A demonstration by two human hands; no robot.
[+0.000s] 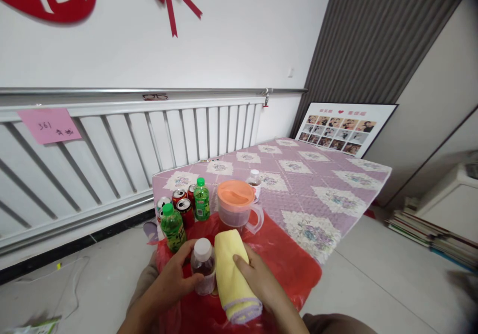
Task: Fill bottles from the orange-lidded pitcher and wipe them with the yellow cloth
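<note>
My left hand (179, 279) is wrapped round a small clear bottle (204, 269) with a white cap, which stands upright at the red plastic sheet. Right beside it, my right hand (257, 274) grips a folded yellow cloth (233, 274) with a purple edge. Behind the cloth is a clear pitcher (233, 217) with an orange lid and a handle on its right. Two green bottles (202, 204) (174, 232) and several opened drink cans (185, 212) are grouped at the left. Another white-capped bottle (254, 182) stands behind the pitcher.
A purple floral cloth (298, 184) covers the table, with the red plastic sheet (295, 264) over its near part. A white radiator (142, 145) runs along the wall. A photo board (343, 130) leans at the far end, and stacked books (414, 227) lie at the right.
</note>
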